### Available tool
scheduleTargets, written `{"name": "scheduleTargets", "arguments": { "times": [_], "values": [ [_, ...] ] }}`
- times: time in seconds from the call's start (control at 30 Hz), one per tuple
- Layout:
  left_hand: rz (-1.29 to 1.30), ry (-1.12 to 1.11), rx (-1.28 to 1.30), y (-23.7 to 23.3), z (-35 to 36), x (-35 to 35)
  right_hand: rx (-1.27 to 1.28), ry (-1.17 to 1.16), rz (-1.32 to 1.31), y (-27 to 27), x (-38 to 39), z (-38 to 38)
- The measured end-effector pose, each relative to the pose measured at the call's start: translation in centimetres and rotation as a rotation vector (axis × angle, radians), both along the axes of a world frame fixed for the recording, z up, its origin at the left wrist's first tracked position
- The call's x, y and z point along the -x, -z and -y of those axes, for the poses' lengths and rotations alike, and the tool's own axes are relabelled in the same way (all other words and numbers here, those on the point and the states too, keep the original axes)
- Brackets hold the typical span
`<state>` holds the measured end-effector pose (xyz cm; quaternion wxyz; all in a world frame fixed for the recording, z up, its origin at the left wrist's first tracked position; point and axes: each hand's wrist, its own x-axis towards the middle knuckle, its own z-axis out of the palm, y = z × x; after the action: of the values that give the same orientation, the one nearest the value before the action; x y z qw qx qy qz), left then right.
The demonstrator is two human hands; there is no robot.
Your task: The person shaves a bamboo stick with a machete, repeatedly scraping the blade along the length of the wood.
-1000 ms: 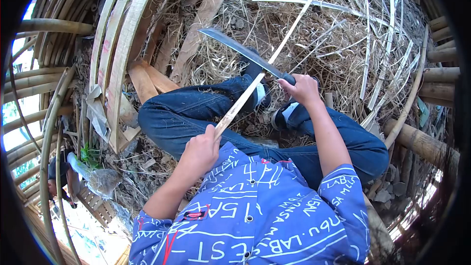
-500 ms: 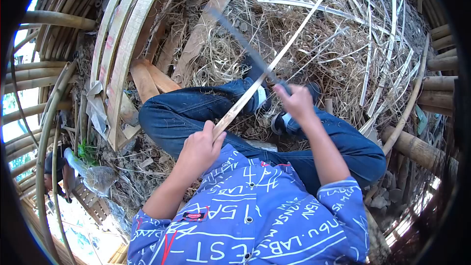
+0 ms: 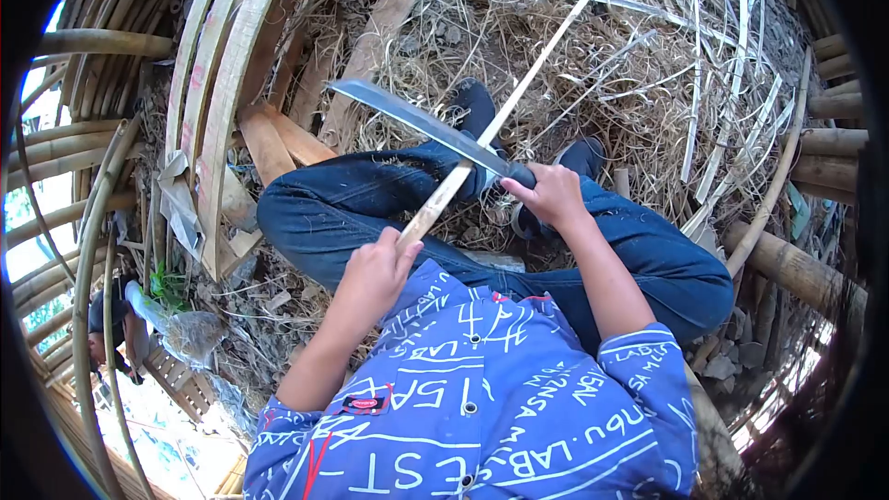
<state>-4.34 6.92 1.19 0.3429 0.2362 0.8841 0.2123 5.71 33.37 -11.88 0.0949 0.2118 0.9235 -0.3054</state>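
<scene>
My left hand (image 3: 372, 270) is closed around the near end of a long, thin bamboo strip (image 3: 537, 68), which slants away up and to the right over my crossed legs. In my right hand (image 3: 548, 196) is the dark handle of a machete (image 3: 407, 113). Its long grey blade points to the upper left and lies across the strip near mid-length, seemingly touching it. The fingers of both hands wrap their holds.
Thin shavings (image 3: 574, 120) cover the ground ahead, with several pale strips (image 3: 694, 65) at the right. Wooden planks (image 3: 243, 46) stand at the upper left. Bamboo poles (image 3: 806, 268) line both sides. Another person (image 3: 113, 324) is at the far left.
The machete has come down and toward me along the bamboo strip, its blade now lying flatter. My right hand has moved slightly nearer; my left hand keeps its hold.
</scene>
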Motion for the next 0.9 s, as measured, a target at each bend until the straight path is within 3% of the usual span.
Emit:
{"name": "scheduleTargets", "arguments": {
  "times": [0.13,0.23,0.27,0.33,0.43,0.53,0.67,0.77,0.9],
  "values": [
    [0.036,-0.030,0.017,-1.0,0.2,0.4,-0.038,0.031,-0.036,1.7,0.5,0.0],
    [0.138,-0.102,0.042,-2.4,0.8,-0.1,0.001,0.344,0.136,3.0,0.7,-4.7],
    [0.189,-0.140,0.052,-2.7,1.2,-0.4,-0.010,0.342,0.162,4.6,0.1,-6.8],
    [0.119,-0.065,-0.043,-1.1,1.7,-0.7,-0.064,0.270,0.131,2.9,0.6,-7.9],
    [0.229,-0.162,0.077,-1.3,1.9,-0.5,-0.122,0.317,0.104,0.6,1.8,-7.0],
    [0.284,-0.224,0.078,-1.9,1.3,0.4,0.107,0.336,0.048,-3.0,2.5,-3.6],
    [0.235,-0.187,0.085,-2.2,0.4,0.4,0.305,0.161,-0.008,-5.8,1.5,3.7],
    [0.167,-0.112,0.090,-1.4,1.3,0.1,0.232,-0.034,0.017,-4.8,0.6,6.2],
    [0.128,-0.095,0.039,-1.5,1.5,-0.1,0.222,0.042,0.053,-4.5,0.4,4.3]
  ]
}}
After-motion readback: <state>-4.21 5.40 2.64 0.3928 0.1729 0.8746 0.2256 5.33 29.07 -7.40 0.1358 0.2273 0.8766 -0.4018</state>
